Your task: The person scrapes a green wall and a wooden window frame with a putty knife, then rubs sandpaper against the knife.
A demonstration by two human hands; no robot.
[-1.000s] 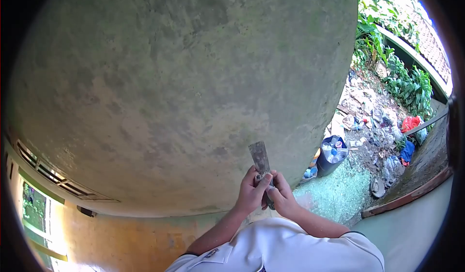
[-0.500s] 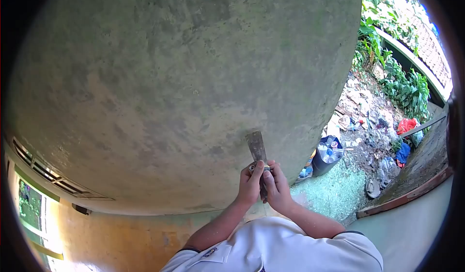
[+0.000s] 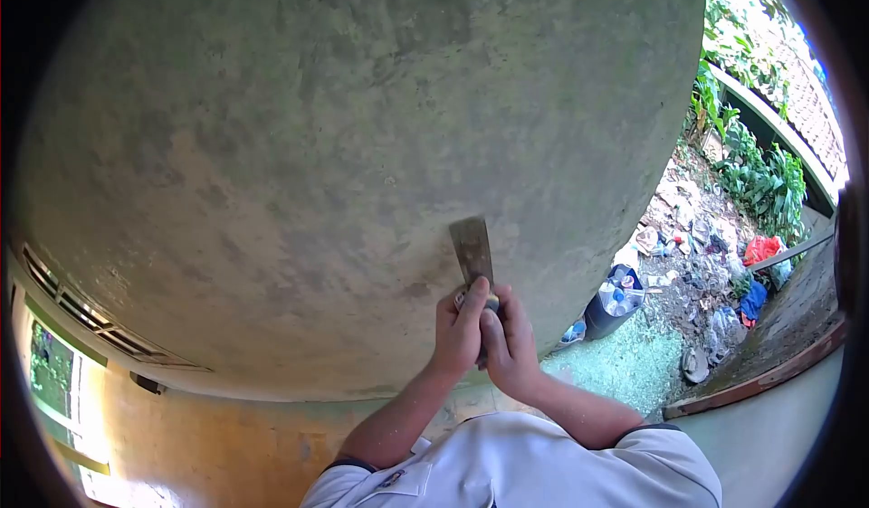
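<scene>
Both hands are closed round the handle of one putty knife, a scraper with a broad, dull metal blade. My left hand grips from the left, its thumb lying up along the handle. Against it from the right is my right hand, its thumb also on the handle. The blade points up at the stained grey-green wall, its wide edge at or very near the surface. Whether the edge touches cannot be made out. My fingers hide most of the handle.
On the right, a dark bin filled with plastic bottles stands by a pale green floor strewn with chips. Beyond lies littered ground beside a low wall. Slatted vents and a bright window opening are at the left.
Both hands and the putty knife have moved up along the wall and slightly left. The grip stays the same, and the view has shifted a little.
</scene>
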